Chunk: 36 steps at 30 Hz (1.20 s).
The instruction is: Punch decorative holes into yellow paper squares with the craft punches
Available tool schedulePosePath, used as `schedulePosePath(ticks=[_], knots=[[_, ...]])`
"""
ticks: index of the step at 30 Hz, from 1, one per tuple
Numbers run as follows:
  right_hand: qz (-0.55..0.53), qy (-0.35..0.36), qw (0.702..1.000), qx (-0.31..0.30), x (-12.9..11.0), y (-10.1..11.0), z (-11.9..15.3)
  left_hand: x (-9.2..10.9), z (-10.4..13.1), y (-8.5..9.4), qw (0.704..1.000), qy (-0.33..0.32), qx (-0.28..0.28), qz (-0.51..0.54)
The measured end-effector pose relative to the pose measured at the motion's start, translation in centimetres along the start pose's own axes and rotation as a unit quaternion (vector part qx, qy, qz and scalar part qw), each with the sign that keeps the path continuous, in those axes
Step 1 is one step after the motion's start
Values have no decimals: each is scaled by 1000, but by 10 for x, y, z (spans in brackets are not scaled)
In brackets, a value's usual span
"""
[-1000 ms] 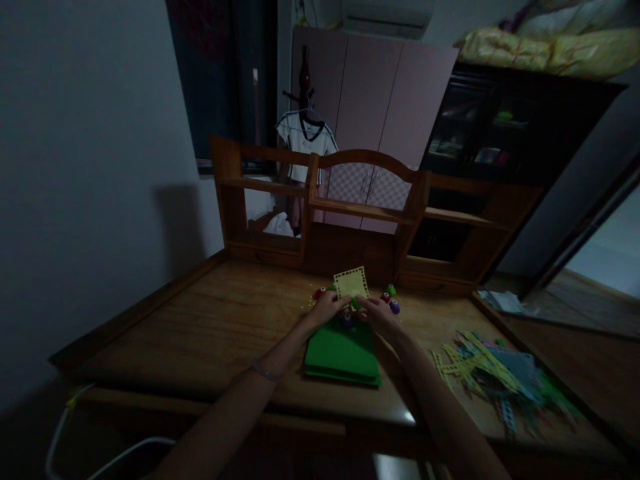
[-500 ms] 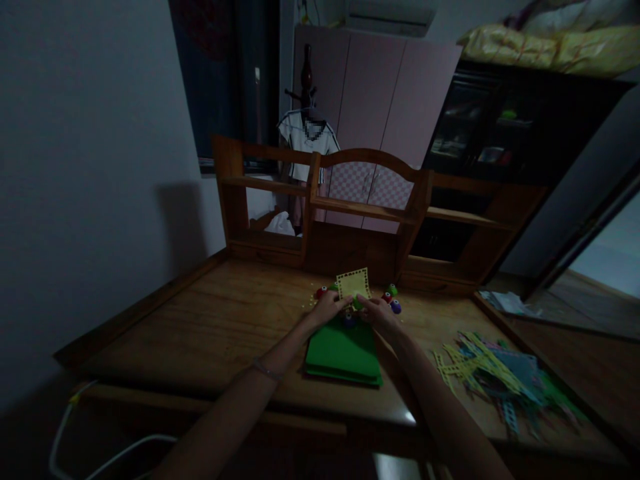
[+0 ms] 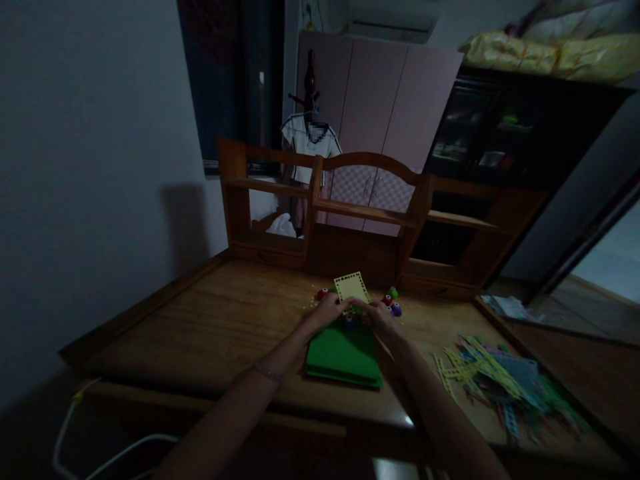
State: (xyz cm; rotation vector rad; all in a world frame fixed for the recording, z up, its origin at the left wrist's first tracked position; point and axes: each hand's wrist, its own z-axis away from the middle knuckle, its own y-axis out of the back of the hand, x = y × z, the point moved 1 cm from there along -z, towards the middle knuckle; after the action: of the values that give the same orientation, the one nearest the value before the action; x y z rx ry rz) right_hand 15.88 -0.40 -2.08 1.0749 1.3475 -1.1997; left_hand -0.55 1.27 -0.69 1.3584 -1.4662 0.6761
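Head view, dim room: left hand [image 3: 327,311] and right hand [image 3: 379,313] meet at the far edge of the green sheet stack [image 3: 343,357] on the wooden desk [image 3: 210,327]; both pinch the near edge of a yellow punched square [image 3: 351,288], which stands tilted up and away from the fingers; the grip is shared, neither hand nearer; small coloured punches [image 3: 393,301] lie just beside the right hand, one red [image 3: 321,293] by the left; paper offcuts [image 3: 493,380] well apart, to the right.

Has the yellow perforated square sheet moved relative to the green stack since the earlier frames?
No. The yellow perforated square sheet sits just beyond the green stack as before; only the camera shifted.
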Motion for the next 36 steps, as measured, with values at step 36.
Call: schedulePosePath(ticks=[36], knots=[[-50, 15, 999, -12, -6, -2, 1, -11, -3, 3, 1000, -19, 3, -16]])
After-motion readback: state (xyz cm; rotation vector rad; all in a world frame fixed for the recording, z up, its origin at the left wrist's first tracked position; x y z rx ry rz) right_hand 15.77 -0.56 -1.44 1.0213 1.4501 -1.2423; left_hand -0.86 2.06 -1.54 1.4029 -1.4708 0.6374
